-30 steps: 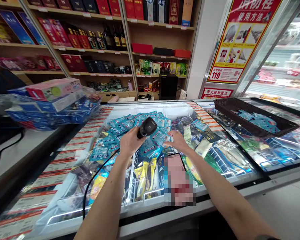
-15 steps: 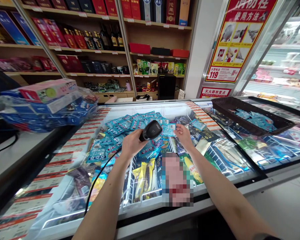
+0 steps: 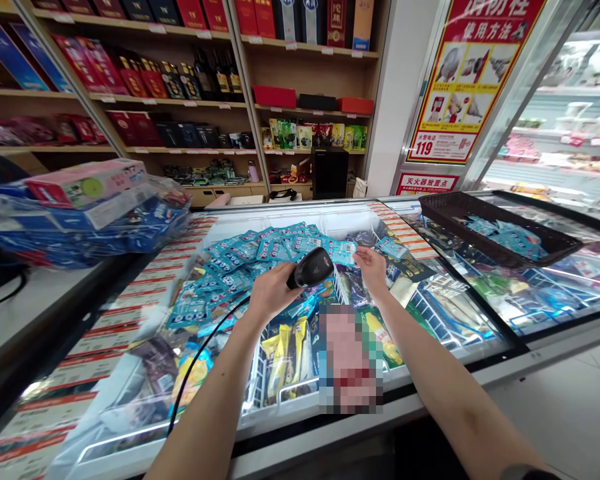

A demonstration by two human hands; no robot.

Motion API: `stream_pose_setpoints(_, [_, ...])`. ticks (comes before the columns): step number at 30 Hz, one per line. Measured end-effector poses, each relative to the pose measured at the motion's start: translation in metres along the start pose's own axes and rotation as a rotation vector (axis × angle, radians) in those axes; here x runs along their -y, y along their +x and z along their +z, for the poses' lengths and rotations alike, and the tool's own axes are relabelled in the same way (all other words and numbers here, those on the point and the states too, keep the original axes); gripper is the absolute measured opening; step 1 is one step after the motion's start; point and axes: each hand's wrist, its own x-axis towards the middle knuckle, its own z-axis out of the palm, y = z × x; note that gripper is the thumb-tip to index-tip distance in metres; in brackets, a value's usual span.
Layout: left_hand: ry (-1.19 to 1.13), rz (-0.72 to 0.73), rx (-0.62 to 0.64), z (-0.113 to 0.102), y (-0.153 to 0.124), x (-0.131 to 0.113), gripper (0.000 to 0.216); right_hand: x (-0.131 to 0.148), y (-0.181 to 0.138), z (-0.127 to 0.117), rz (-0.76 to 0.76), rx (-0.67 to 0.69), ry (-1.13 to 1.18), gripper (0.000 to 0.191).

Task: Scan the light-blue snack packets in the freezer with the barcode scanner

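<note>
My left hand (image 3: 271,291) is wrapped round the handle of a black barcode scanner (image 3: 314,268), whose cable runs back along my forearm. The scanner's head points right, just below a small blue packet (image 3: 341,250) with a printed barcode. My right hand (image 3: 373,268) pinches that packet by its right edge. Many similar blue packets (image 3: 240,252) lie spread on the freezer's glass top, left of and beyond the scanner. A single blue packet (image 3: 391,247) rests to the right of my right hand.
Under the glass are wire baskets of frozen goods, with yellow wrappers (image 3: 286,353) at the front. A brown tray (image 3: 555,257) with blue packets sits on the right. Plastic-wrapped boxes (image 3: 85,213) stand at left. Price labels (image 3: 87,363) line the left side. Shelves (image 3: 180,103) rise behind.
The scanner has shifted slightly right and down, uncovering more of the packet. My right hand still holds the packet's edge. The whole view has shifted a little.
</note>
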Motion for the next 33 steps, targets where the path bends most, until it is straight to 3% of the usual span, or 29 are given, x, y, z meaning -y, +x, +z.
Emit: stream_pose_setpoints(33, [-0.014, -0.019, 0.015, 0.0031, -0.0005, -0.0054, 0.036, -0.0049, -0.0001, -0.0006, 0.098, 0.006, 0.115, 0.043])
